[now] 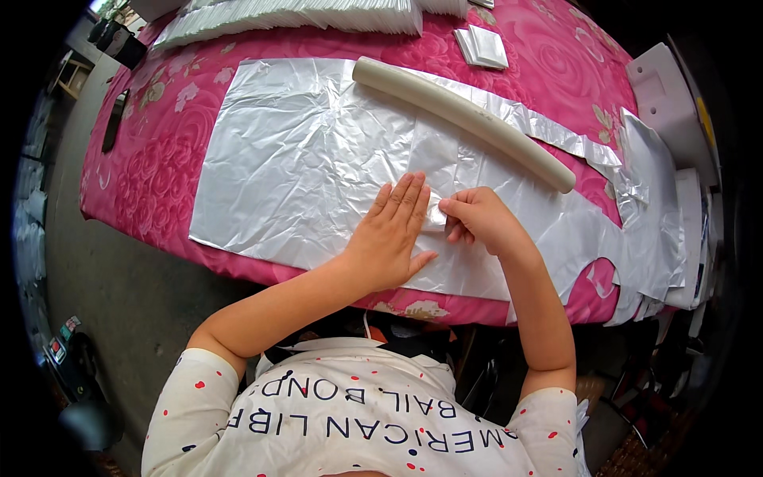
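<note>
A large, creased silvery plastic sheet [266, 159] lies spread over the table. My left hand [389, 234] rests flat on it near the middle, fingers stretched out and thumb apart. Just to its right, my right hand [481, 221] pinches the edge of a small, shiny folded plastic piece [435, 215] between thumb and forefinger. Part of that piece lies under or beside the left fingers, so its full shape is hidden. Beyond both hands, a long beige tube [465, 119] lies slantwise across the sheet.
The pink flowered tablecloth [159, 183] hangs over the table's front edge. Long stacks of folded silvery packets [302, 24] stand at the back, with a smaller stack [482, 48] to their right. A dark phone-like object [115, 121] lies left. White boxes [671, 103] and crumpled sheeting [648, 191] crowd the right.
</note>
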A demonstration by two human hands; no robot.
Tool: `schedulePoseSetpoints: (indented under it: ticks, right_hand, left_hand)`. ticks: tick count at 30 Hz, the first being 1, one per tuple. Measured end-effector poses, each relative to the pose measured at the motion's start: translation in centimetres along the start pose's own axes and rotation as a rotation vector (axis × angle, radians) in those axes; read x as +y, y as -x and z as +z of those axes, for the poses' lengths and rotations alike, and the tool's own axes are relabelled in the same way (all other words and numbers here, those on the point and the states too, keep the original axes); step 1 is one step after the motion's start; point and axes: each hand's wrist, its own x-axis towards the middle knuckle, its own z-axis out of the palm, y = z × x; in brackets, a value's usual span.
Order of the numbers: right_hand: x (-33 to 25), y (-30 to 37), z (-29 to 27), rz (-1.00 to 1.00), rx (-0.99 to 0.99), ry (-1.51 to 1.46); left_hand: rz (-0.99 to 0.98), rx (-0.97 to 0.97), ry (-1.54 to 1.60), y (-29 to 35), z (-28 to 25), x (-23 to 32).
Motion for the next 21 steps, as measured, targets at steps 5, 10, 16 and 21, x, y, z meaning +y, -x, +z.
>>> schedulePoseSetpoints:
  ticks: [5, 10, 16, 21]
  right_hand:
    - [0.4, 0.6, 0.9, -0.112, 0.154, 0.08]
    - [1.6, 2.2, 3.6, -0.658, 0.694, 0.644]
    - [2.7, 0.7, 0.8, -1.057, 0.418, 0.98]
    - [1.5, -0.1, -0.6, -1.063, 0.304, 0.878]
  left_hand:
    - [0.011, -0.007, 0.0, -0.4, -0.3, -0.2]
    - [0.039, 0.054, -0.006, -0.8, -1.1, -0.9]
    - [0.129, 0.09, -0.046, -2.2, -2.2, -1.5]
    - [0.2, 0.146, -0.202, -2.7, -1.4, -2.3]
